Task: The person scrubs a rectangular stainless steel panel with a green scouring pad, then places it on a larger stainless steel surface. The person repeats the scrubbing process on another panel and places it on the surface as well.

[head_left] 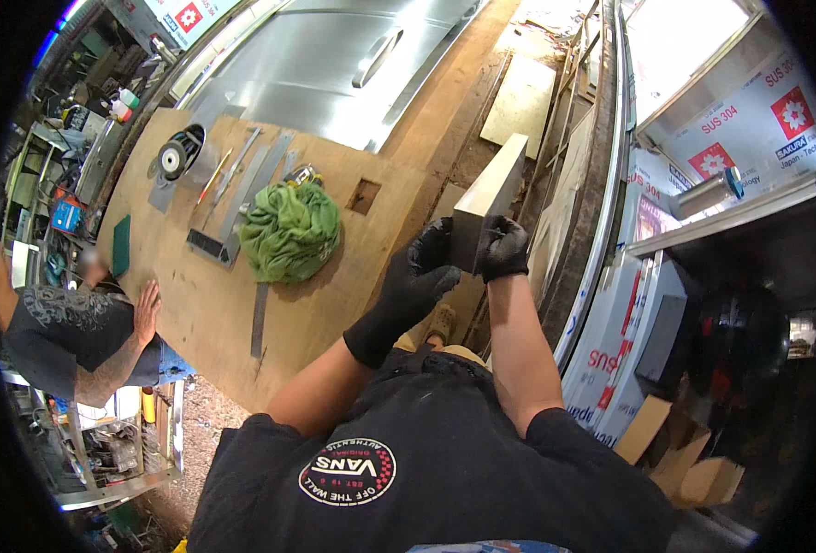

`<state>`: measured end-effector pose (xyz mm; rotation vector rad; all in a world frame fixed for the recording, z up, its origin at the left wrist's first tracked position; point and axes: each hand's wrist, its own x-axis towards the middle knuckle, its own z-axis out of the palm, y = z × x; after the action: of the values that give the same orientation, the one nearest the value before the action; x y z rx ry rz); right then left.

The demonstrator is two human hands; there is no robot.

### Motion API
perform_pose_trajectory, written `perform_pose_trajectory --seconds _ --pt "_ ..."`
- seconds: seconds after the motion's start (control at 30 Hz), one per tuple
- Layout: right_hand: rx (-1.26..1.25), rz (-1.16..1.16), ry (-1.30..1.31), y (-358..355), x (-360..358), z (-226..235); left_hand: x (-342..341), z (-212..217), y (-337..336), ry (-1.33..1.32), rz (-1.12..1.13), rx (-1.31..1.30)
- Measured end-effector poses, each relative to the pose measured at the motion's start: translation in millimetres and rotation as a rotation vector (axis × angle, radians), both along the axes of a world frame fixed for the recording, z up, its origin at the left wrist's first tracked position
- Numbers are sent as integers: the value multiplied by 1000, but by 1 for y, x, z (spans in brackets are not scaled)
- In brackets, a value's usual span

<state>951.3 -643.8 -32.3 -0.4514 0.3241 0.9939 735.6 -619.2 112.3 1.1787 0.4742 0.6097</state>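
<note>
Both my hands wear black gloves and are raised in front of my chest, beyond the right edge of the plywood table [334, 318]. Between them is a long, box-shaped metal piece [496, 180] with a bright top face and a dark end, tilted away from me. My right hand [505, 247] is closed around its near right side. My left hand [429, 263] is curled against its near left side, thumb stretched toward me; part of its grip is hidden. Left of my hands, a bunched green cloth [290, 232] lies on the plywood.
Beside the cloth are a metal square [212, 247], a pencil [214, 177], a disc-shaped tool [179, 155] and a green pad [121, 244]. A stainless panel with a handle [378, 58] lies beyond. At left, another person's hand [147, 311] rests on the table edge. Film-covered sheets [740, 138] stand at right.
</note>
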Motion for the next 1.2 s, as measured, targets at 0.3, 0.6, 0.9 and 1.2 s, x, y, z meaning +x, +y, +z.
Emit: perform_pose_trajectory --seconds 0.3,0.6,0.9,1.2 --pt "-209 -37 -144 84 95 9 147 -13 95 411 467 443" --pt "-166 141 -287 218 261 62 212 -74 225 -265 539 -195" --pt "-2 597 -410 426 406 34 273 -119 323 16 997 53" --pt "194 1012 -155 532 398 -8 284 -93 338 334 1219 -300"
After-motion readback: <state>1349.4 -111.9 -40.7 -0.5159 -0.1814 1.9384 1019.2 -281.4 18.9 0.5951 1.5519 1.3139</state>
